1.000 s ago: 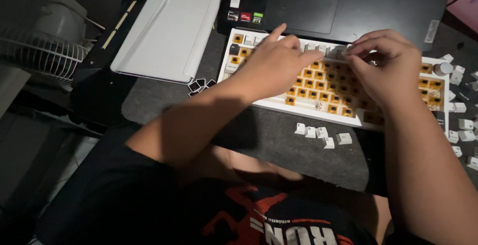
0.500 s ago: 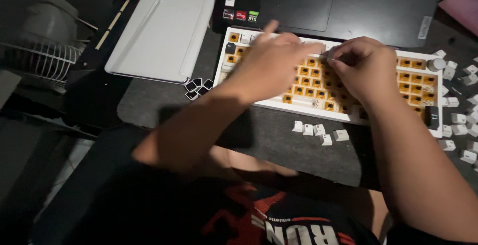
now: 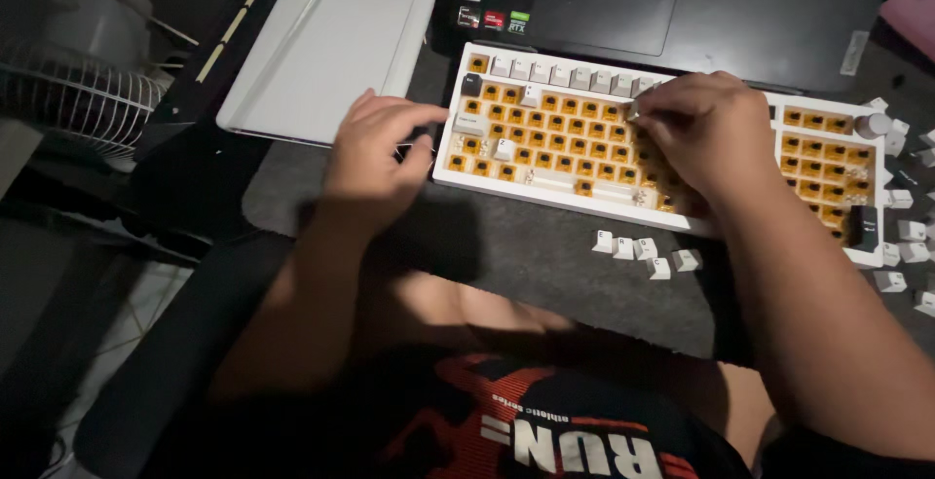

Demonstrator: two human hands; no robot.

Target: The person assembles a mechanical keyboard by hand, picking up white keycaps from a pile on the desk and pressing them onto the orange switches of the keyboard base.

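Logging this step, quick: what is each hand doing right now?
Left hand: curled at the keyboard's left edge, grip unclear.
Right hand: fingertips pinched on the top key row.

Hidden and cut-off parts

The right hand (image 3: pixel 706 138) covers part of the keyboard (image 3: pixel 545 179). The left hand (image 3: pixel 375 153) hides the dark keycaps. The laptop (image 3: pixel 740 26) and fan (image 3: pixel 68 90) run off the edge.

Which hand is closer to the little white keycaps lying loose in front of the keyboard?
Right. The right hand rests on the keyboard just behind the loose keycaps; the left hand sits off the keyboard's left end.
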